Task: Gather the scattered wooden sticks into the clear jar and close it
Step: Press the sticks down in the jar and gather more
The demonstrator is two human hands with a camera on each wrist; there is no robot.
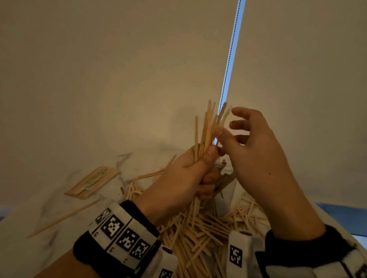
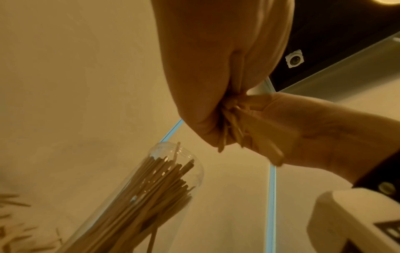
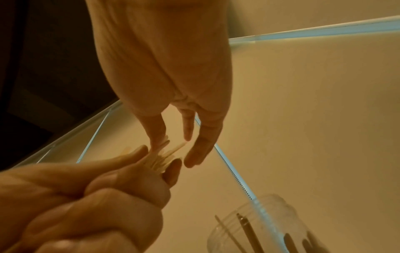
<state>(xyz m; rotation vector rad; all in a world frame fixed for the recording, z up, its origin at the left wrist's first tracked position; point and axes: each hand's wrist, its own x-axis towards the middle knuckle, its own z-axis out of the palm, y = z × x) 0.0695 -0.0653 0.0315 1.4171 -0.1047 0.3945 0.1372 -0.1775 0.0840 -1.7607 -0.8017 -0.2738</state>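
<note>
Beige roller blinds [image 1: 118, 65] fill the background, with a bead chain [image 1: 231, 53] hanging down the bright gap between them; below is a white table [image 1: 24, 224]. The left hand [image 1: 188, 173] is fisted around a bundle of sticks [image 1: 208, 127], fingers and thumb curled tight on it. The bundle's long axis runs close to vertical, tips fanning up and slightly apart above the thumb, lower ends poking out under the fist toward the table. The right hand [image 1: 259, 155] is up beside the bundle tops, fingers spread and mostly straight, thumb and one fingertip touching the upper stick ends; it is not wrapped around anything. The right wrist view shows the same: its fingers [image 3: 194, 150] splayed next to the stick tips. The clear jar [image 2: 138, 196] stands just under and behind the hands, mouth up and uncovered, already partly filled with sticks standing lengthwise along its axis; in the head view it's mostly hidden behind the left hand. A loose pile of sticks [image 1: 202, 234] lies crisscrossed on the table between the wrists, pointing every way. A flat pack of sticks [image 1: 93, 181] lies off to the left, long axis diagonal, and one long skewer [image 1: 62, 219] lies alone nearer the left table edge, also diagonal.
</note>
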